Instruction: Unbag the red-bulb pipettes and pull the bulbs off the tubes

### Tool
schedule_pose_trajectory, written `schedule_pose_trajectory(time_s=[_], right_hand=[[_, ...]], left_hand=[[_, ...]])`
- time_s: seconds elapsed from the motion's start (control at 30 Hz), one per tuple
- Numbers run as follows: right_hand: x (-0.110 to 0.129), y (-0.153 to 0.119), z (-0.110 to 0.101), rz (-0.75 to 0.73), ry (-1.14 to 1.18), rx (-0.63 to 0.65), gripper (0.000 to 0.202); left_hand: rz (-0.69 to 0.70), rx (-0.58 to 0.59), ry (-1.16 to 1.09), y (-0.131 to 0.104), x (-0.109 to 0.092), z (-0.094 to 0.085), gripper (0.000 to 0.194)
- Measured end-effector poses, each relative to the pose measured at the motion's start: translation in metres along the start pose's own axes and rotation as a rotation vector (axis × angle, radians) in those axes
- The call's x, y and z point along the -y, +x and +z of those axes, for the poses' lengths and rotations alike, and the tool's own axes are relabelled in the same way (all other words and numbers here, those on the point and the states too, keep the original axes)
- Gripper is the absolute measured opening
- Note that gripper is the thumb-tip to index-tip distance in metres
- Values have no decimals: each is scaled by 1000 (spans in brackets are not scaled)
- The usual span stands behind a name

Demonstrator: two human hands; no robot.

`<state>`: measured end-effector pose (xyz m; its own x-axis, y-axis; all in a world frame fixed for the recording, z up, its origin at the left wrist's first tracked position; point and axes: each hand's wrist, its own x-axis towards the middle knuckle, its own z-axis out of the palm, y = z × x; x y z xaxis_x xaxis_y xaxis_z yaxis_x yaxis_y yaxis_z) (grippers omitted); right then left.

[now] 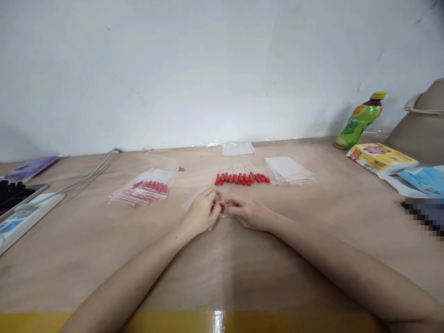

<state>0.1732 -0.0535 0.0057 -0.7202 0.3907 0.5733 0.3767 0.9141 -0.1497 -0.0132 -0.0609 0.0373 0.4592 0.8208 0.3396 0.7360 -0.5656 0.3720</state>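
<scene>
Close to the middle of the table, my left hand (204, 210) is closed on a small clear zip bag (191, 200). A red-ended piece (222, 207) shows at its fingertips; the rest of it is hidden by the fingers. My right hand (248, 212) faces it from the right, thumb and fingers pinched at the bag's right edge. Just beyond both hands lies a row of droppers (243, 177) with red bulbs toward me and thin pale stems pointing away. On the left is a pile of filled zip bags (145, 187), red bulbs showing through the plastic.
Flat zip bags (288, 171) are stacked right of the row, and another bag (237, 148) lies by the wall. Farther right are a green bottle (359, 121), a yellow tissue pack (381, 157) and a blue packet (425, 179). A power strip (31, 222) with a grey cable sits left.
</scene>
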Motion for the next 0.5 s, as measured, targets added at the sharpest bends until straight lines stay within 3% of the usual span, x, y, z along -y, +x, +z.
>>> schedule_pose_trajectory(time_s=[0.2, 0.37, 0.5], right_hand=[[-3, -5, -5, 182, 324, -37, 12], [-7, -5, 0, 403, 229, -149, 14], [-1, -1, -1, 533, 66, -95, 12]], left_hand=[[191, 213, -55, 4, 14, -20, 14], [229, 259, -324, -3, 36, -14, 27], [235, 266, -405, -9, 37, -7, 47]])
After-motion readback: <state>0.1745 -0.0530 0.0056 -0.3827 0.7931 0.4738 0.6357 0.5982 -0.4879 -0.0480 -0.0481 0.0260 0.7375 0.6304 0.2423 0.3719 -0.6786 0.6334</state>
